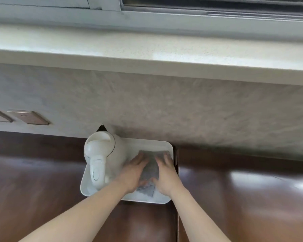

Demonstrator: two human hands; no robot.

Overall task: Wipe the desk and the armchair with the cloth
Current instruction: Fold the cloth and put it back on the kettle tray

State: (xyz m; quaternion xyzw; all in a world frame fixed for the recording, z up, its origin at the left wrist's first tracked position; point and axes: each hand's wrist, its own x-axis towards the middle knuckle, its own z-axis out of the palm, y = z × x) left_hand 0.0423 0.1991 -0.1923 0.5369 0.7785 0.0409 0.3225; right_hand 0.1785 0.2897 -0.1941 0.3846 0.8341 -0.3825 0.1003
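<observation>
A grey cloth (150,169) lies spread in the right half of a white tray (87,182) on the dark brown wooden desk (42,189). My left hand (134,171) rests flat on the cloth's left side, fingers straight and pointing away from me. My right hand (165,173) lies flat on its right side, fingers also extended. The cloth shows between the two hands and below them. No armchair is in view.
A white electric kettle (101,158) stands in the tray's left half, close to my left hand. Behind the desk rises a pale wall with two bronze sockets (29,117) at left, under a light stone windowsill (147,55). A seam (177,215) splits the desk.
</observation>
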